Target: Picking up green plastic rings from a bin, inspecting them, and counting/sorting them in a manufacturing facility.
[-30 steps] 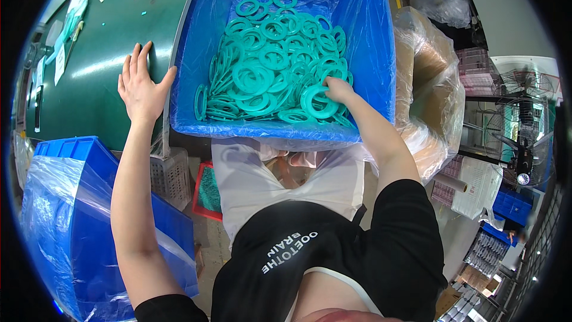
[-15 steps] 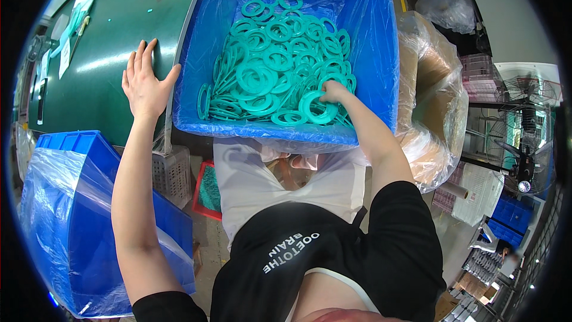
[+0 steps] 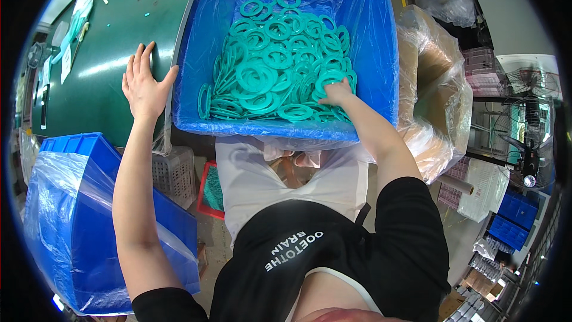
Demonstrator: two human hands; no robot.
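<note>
A deep blue bin [image 3: 372, 42], lined with clear plastic film, stands in front of me. Flat teal plastic rings [image 3: 256, 77] lie heaped in it. My right hand [image 3: 337, 92] reaches into the near right part of the heap with its fingers bent and close together. One teal ring [image 3: 329, 77] lies against that hand; whether the fingertips pinch it is hidden. To the left of the bin, my left hand [image 3: 146, 89] rests palm down on the green tabletop [image 3: 101, 95], fingers spread, holding nothing.
A film-covered blue bin [image 3: 53, 214] stands at lower left, beside a grey crate [image 3: 173, 173] and a red tray [image 3: 208, 206] of teal bits. A plastic-lined carton [image 3: 444, 83] adjoins the bin's right side. A fan [image 3: 527, 143] stands farther right.
My right hand has shifted slightly right and away from me. The large ring it held at the near edge no longer shows there. My left hand stays on the table.
</note>
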